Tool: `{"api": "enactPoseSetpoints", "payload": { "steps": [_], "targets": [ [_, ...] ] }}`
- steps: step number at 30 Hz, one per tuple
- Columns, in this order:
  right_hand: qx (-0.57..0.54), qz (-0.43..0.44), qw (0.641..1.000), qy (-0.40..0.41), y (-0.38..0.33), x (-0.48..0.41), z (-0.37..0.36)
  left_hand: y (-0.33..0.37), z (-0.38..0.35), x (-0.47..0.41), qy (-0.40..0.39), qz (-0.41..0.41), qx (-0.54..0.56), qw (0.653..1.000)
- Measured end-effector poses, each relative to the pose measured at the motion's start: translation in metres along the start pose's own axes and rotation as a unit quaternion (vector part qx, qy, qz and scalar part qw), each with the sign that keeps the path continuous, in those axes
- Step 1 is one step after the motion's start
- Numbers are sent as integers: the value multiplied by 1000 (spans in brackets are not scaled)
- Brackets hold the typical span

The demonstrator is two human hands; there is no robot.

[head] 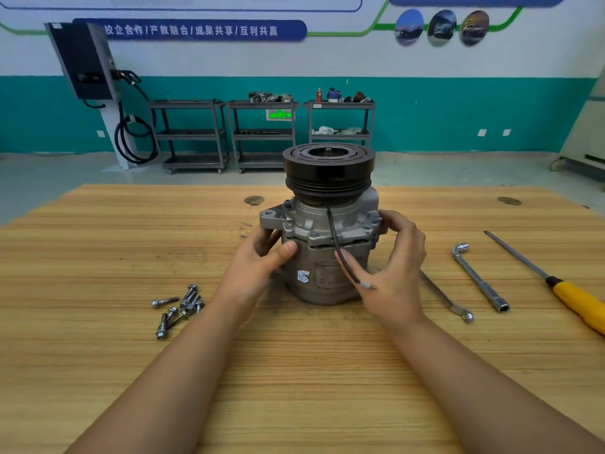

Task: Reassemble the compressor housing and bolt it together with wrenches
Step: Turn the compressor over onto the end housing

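The wooden worktop (98,257) has bare room along its left side, its left edge slanting away toward the far edge, which runs just behind the compressor. A loose heap of bolts (178,308) lies left of centre, near the left forearm but apart from it. The left hand (258,263) has its grip closed on the compressor housing (327,257), thumb pressed on the front by the seam, fingers curled behind under a mounting ear. The housing stands upright mid-worktop with its black pulley (329,172) on top, and a black wire (340,253) hangs down its front. The right hand (396,267) grasps the housing's right side, fingers hooked over the flange, thumb low on the body beside the wire's end. Just right of that wrist lies a flat wrench (448,301), then an L-shaped socket wrench (479,278), then a yellow-handled screwdriver (576,299) running off the right of the view, all three crowding the right side, with open wood in front between the forearms
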State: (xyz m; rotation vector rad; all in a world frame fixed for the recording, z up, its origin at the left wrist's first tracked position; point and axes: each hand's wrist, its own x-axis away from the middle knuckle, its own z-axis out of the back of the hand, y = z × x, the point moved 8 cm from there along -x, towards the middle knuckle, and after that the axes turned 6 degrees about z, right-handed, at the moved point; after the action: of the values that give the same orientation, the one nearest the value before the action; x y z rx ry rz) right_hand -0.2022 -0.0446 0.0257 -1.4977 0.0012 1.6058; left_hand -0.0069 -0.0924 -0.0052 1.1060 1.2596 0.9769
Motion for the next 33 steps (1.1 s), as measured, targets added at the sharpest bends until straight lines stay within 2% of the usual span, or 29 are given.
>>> {"api": "enactPoseSetpoints", "payload": {
  "steps": [3,9,13,16,21,28,31,33],
  "targets": [
    [10,6,1000,-2,-3,0,1,4,-1,0,20,-15,4,1000],
    [45,78,996,-6,-17,-2,0,7,-1,0,59,-34,1,998],
    [39,60,997,-10,-12,-2,-1,4,0,-3,48,-9,18,999],
    [5,13,1000,-11,-4,-2,-3,-2,3,-8,23,45,69,996],
    [-34,-1,999,-27,-1,-2,-5,1,1,-13,-31,51,124,990],
    [-49,-8,998,-33,13,-4,-4,-1,7,-14,46,45,102,993],
    [-55,-61,996,-16,31,-10,3,8,29,-6,154,-9,52,987],
    [-81,-129,988,-6,48,-14,7,17,33,3,205,-55,4,977]
  ]
}}
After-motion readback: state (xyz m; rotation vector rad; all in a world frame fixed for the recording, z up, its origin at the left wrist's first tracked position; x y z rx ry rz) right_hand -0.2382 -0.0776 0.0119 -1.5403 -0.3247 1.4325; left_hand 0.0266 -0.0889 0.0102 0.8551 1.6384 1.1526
